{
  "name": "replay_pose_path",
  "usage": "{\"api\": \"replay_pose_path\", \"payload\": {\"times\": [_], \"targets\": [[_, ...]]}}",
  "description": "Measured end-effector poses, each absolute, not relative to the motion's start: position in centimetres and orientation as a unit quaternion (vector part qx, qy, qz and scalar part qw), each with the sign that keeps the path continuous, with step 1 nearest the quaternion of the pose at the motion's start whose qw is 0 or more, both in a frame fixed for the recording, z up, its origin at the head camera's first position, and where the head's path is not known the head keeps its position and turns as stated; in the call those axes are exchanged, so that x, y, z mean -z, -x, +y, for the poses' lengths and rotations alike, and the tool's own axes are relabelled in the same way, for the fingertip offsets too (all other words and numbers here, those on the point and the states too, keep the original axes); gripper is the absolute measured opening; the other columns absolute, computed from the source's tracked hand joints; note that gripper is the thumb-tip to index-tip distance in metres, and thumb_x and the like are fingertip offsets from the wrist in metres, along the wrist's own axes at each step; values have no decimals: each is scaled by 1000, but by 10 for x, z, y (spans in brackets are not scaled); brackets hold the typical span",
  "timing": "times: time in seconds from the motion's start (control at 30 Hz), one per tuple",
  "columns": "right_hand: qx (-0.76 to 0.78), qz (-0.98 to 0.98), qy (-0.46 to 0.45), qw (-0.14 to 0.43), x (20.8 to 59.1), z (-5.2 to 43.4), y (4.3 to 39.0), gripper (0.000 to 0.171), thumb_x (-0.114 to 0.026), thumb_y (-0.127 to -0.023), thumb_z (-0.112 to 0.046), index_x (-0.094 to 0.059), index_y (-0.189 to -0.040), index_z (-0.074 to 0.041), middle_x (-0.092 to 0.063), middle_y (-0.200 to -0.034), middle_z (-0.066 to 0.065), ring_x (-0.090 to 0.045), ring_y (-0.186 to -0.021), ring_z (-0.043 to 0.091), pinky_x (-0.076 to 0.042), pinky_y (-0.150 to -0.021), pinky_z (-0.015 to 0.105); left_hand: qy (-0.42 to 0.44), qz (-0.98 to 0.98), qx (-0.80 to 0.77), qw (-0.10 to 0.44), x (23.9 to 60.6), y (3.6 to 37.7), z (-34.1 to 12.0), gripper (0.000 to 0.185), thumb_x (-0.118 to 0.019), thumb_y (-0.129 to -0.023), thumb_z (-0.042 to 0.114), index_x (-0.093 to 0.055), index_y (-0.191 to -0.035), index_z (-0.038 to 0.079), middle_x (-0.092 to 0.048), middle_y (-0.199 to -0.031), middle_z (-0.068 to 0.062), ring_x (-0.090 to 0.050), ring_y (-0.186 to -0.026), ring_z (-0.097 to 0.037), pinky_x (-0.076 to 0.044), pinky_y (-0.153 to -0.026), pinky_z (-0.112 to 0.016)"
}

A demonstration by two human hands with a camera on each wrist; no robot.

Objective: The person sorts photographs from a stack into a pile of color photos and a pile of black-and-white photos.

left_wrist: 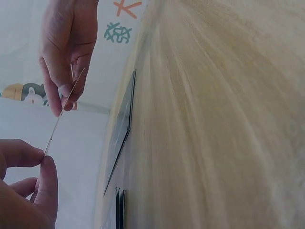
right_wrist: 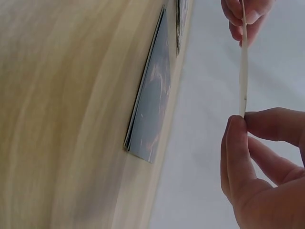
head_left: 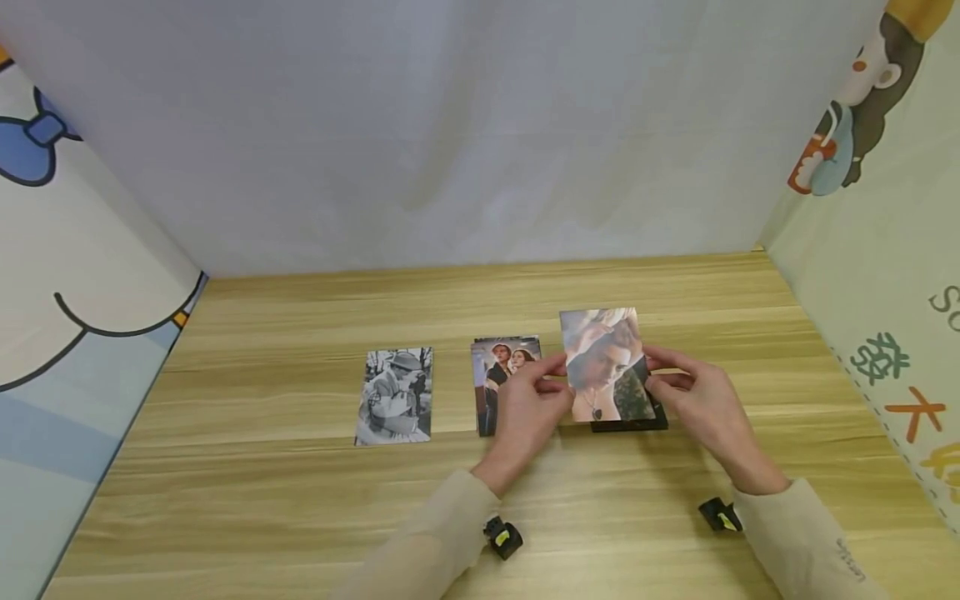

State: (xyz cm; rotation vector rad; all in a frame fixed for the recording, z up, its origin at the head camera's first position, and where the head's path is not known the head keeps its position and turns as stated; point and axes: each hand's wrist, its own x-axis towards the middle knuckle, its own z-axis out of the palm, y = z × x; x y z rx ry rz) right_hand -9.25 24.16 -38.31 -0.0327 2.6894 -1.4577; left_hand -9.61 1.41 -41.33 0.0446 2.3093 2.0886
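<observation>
Both hands hold one photo card [head_left: 606,367] up off the table, its picture of a person with a necklace facing the head camera. My left hand [head_left: 531,412] pinches the card's left edge between thumb and fingers. At its right edge, my right hand [head_left: 705,408] pinches it the same way. Seen edge-on in the right wrist view, the card [right_wrist: 243,71] is thin and pale. Below it lies a dark stack of cards [head_left: 630,425], mostly hidden by the held card. Partly behind the left hand is another stack of photo cards [head_left: 487,392], with two people on top.
A black-and-white photo card [head_left: 395,396] lies on the wooden table [head_left: 262,492] left of the stacks. Black straps with yellow-green marks, such as the left one [head_left: 502,537], sit at both cuffs. A pale wall [head_left: 465,133] stands behind, with printed panels at both sides.
</observation>
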Motion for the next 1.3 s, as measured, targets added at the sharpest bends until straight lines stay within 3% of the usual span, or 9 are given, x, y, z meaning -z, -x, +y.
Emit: {"api": "replay_pose_path", "payload": {"times": [0.53,0.77,1.1,1.3], "targets": [[446,894,16,33,387,254,95,47,-65,-98,-4,-57,-144,4,-67,-124,25,-69,-110,39,-54,-71,16,-29,758,-651,38,418,98,26,54,-69,-79,-14,-67,-132,-3,-72,-108,-9,-70,-84,-9,-60,-70,-18],[441,896,23,37,389,257,97,47,-64,-97,-3,-58,-143,5,-67,-123,25,-69,-109,38,-53,-69,15,-44,788,-613,23,421,99,29,54,-68,-78,-11,-68,-132,-3,-73,-106,-8,-66,-78,0,-57,-67,-14],[431,901,30,43,394,261,100,46,-64,-96,-1,-58,-142,7,-68,-119,25,-70,-107,38,-53,-71,15,-52,810,-581,51,422,98,32,58,-71,-79,-9,-64,-137,-3,-70,-110,-8,-70,-85,-11,-56,-69,-13],[411,910,32,53,397,263,102,47,-63,-97,-2,-57,-142,7,-68,-120,25,-70,-107,41,-54,-70,17,-51,824,-561,62,423,98,33,58,-73,-81,-3,-64,-139,0,-70,-115,-8,-68,-85,-6,-55,-70,-14]]}}
